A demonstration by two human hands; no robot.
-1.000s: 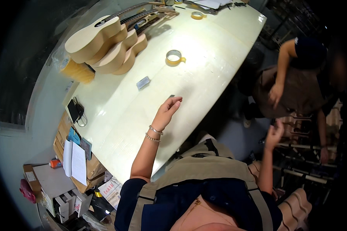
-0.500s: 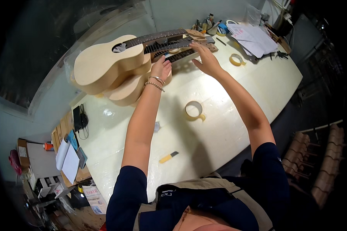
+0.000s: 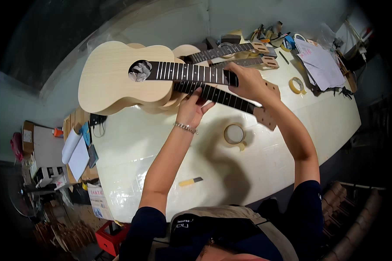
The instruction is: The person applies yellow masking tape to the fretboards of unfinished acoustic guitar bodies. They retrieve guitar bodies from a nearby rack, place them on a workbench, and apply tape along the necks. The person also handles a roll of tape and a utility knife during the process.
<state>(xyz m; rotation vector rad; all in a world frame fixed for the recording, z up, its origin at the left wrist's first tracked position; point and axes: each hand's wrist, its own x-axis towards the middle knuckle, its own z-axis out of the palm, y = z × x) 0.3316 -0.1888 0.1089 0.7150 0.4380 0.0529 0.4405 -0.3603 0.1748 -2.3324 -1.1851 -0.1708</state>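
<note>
An unfinished pale-wood ukulele point(image 3: 117, 76) with a dark fretboard is lifted above the white table point(image 3: 130, 148), over a stack of similar instruments. My right hand point(image 3: 248, 82) grips its neck near the headstock end. My left hand point(image 3: 191, 108) is under the neck, its fingers on the dark fretboard of a second ukulele point(image 3: 231, 101) just below. A bracelet sits on my left wrist. Crumpled paper fills the top instrument's sound hole.
A roll of tape point(image 3: 234, 134) lies on the table under my arms, another tape roll point(image 3: 297, 85) at right. A small yellow tool point(image 3: 190, 181) lies near the front edge. Papers point(image 3: 320, 65) and assorted tools crowd the far right; more ukulele necks point(image 3: 231, 50) lie behind.
My view swung from the right side back to the table. Both hands reached forward to the stacked ukuleles, and the top one has come closer and higher in my grip.
</note>
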